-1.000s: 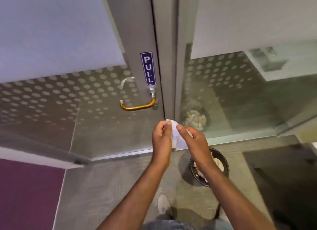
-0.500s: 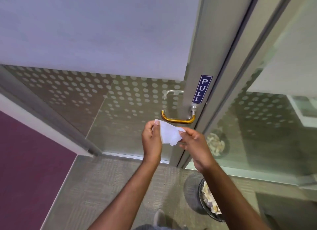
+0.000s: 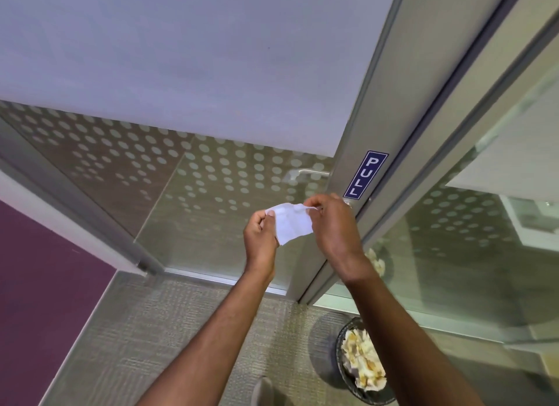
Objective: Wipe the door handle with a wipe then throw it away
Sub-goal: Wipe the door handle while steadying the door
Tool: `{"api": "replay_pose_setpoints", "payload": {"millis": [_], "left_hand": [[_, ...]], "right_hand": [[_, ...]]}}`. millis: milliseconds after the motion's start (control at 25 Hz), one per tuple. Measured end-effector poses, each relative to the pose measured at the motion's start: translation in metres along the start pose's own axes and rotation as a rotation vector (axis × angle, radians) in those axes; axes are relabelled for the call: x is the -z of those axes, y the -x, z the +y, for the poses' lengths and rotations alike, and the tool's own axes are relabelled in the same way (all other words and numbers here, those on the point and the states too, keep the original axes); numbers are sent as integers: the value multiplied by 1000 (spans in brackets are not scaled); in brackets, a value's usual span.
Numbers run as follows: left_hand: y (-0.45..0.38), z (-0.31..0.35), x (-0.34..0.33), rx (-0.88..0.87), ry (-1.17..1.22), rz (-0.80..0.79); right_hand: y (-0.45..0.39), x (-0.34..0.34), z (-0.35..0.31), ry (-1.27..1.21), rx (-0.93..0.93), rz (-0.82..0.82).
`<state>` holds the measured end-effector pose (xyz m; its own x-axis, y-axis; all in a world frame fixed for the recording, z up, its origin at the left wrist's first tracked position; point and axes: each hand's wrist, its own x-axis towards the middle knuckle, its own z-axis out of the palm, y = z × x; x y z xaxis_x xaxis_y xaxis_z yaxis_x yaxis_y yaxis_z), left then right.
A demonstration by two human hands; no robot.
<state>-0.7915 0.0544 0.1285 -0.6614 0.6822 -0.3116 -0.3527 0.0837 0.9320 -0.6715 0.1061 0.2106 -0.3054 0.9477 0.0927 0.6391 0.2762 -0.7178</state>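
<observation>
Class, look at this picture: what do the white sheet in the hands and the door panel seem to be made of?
White sheet: thin, soft wipe, likely non-woven fabric or paper; it droops and creases between both hands. Door panel: glass, partly frosted with a matte dot pattern; the floor shows through it.

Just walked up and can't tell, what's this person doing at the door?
A person stands at a glass door with a PULL sign, holding a white wipe spread between both hands: left hand pinches one edge, right hand the other. The hands hide the near handle, so wiping has not visibly begun. A bin full of crumpled paper sits on the floor by the right arm.
</observation>
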Motion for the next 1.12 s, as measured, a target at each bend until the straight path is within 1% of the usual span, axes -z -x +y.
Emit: {"api": "replay_pose_setpoints", "payload": {"millis": [80, 120, 200, 240, 320, 400, 480, 560, 640, 760, 800, 840, 920, 960, 1040, 1120], "left_hand": [[-4, -2, 2, 15, 4, -19], [-6, -4, 2, 19, 0, -31], [-8, -6, 2, 29, -9, -54], [-9, -7, 3, 36, -8, -62], [-10, -7, 4, 56, 31, -80], [-12, -7, 5, 85, 77, -106], [-16, -7, 8, 93, 78, -126], [-20, -5, 11, 65, 35, -143], [-24, -1, 15, -5, -77, -144], [-26, 11, 21, -187, -278, -116], [-25, 17, 23, -277, -361, -117], [-22, 25, 25, -389, -457, -123], [-20, 43, 27, -670, -634, -135], [-20, 52, 28, -825, -709, -136], [-25, 71, 26, -1127, -852, -109], [-35, 89, 20, -1366, -971, -73]], "right_hand": [[-2, -3, -4, 296, 46, -29], [-1, -5, -7, 432, 46, -13], [9, -16, -18, 577, 55, 75], [16, -24, -23, 608, 78, 95], [25, -43, -33, 659, 92, 27], [25, -61, -38, 708, 3, -73], [18, -69, -42, 747, -75, -109], [13, -76, -39, 801, -67, -106], [9, -80, -37, 832, -81, -114], [-2, -82, -34, 821, -112, -73], [-6, -82, -34, 806, -133, -66], [-10, -81, -34, 806, -145, -94], [-14, -78, -35, 842, -128, -175], [-14, -78, -34, 842, -108, -191], [-8, -78, -34, 771, -97, -116], [2, -82, -31, 717, -117, -34]]}}
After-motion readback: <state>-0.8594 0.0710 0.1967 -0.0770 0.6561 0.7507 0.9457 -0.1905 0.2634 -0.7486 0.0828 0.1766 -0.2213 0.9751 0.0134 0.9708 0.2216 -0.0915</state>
